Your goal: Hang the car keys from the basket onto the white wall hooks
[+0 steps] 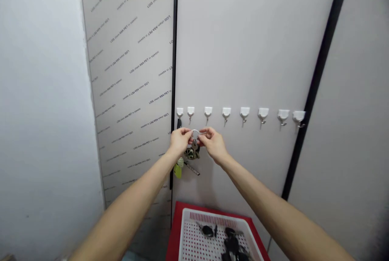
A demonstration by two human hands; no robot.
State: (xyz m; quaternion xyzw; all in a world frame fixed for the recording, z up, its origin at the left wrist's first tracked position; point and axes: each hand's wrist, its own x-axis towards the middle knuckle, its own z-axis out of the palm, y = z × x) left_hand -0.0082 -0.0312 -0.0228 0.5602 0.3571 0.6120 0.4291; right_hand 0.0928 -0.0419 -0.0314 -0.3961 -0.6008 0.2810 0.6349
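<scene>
Between my two hands is a round metal key ring [195,134], with a bunch of keys [191,154] dangling below it. My left hand [180,139] pinches the ring's left side, and my right hand [213,143] pinches its right side. The ring is just below the second white hook [190,112] and apart from it. Partly behind my left hand, something with a black top hangs from the first hook [180,112]. A yellow-green tag [178,170] shows beneath that hand; what it is attached to is hidden.
Several more white hooks [244,113] run in a row to the right across the pale cabinet door [243,42]. Below, a white perforated basket [186,228] with several black keys [232,244] stands on a red surface [174,232]. A long black handle [174,70] runs down the left.
</scene>
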